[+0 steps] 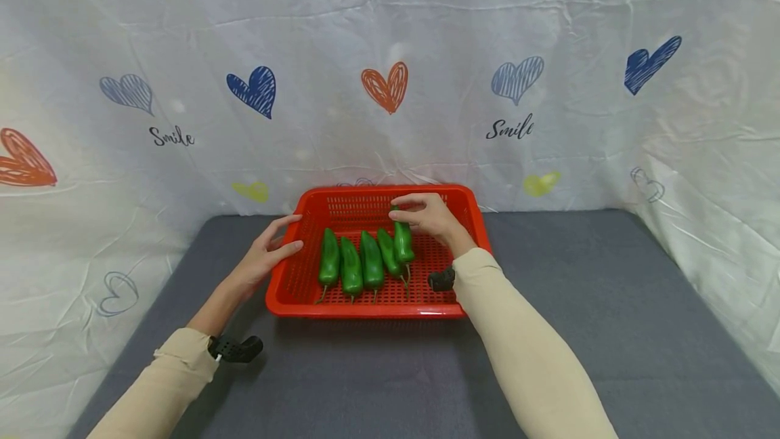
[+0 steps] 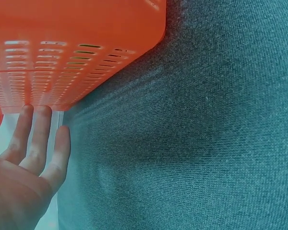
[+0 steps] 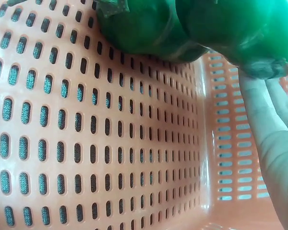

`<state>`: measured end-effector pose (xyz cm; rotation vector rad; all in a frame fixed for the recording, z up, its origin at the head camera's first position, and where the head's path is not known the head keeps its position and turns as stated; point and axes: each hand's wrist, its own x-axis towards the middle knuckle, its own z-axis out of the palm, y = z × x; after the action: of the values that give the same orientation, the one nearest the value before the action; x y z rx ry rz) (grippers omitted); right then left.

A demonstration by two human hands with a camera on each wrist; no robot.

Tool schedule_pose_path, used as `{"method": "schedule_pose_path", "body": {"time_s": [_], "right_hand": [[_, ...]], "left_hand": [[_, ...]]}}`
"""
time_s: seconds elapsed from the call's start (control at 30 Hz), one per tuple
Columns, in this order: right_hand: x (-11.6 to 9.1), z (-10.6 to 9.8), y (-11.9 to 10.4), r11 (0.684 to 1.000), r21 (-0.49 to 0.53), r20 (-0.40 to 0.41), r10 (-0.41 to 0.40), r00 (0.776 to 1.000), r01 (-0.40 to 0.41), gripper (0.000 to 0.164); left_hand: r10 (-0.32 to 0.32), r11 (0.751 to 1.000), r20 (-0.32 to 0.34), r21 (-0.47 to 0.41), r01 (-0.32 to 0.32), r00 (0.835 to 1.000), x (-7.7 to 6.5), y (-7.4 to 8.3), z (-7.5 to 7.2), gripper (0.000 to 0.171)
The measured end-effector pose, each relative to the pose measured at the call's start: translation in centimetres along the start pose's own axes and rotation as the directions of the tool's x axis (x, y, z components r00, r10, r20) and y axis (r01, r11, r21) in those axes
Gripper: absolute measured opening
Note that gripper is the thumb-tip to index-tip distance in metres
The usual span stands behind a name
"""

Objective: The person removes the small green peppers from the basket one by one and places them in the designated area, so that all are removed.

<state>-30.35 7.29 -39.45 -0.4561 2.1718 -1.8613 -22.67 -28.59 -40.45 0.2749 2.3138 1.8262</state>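
Observation:
Inside a red plastic basket (image 1: 365,312), several long green chili peppers lie side by side, stems toward the front, among them a pepper (image 1: 330,257) at the left end. My right hand (image 1: 429,215) pinches the rightmost green chili pepper (image 1: 403,242) by its far end, thumb on the near side and fingers behind. In the right wrist view this pepper (image 3: 235,33) is close to the camera and overlaps its neighbour. My left hand (image 1: 268,253) rests at the basket's left rim, thumb and index finger spread. Straight fingers (image 2: 41,136) reach its slotted outer wall in the left wrist view.
The basket stands on a table with a dark grey cloth (image 1: 378,385), near the back edge. A white curtain (image 1: 317,39) with printed hearts hangs behind. Black cameras are strapped to the wrists, the right one (image 1: 441,280) over the basket's right side.

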Motion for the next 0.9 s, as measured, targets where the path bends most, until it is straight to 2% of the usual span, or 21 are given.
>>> {"method": "schedule_pose_path", "body": {"time_s": [0.37,0.9], "right_hand": [[0.1,-0.2,-0.6,0.991,0.124,-0.003,0.045,0.999,-0.044,0.045],[-0.3,-0.6,-2.7,0.983,0.186,-0.054,0.001,0.999,0.009,0.048]], "left_hand": [[-0.009,1.000,-0.001,-0.005,0.009,1.000,0.1,0.0,0.0,0.065],[0.015,1.000,0.023,-0.017,-0.015,1.000,-0.1,0.0,-0.2,0.064]]}}
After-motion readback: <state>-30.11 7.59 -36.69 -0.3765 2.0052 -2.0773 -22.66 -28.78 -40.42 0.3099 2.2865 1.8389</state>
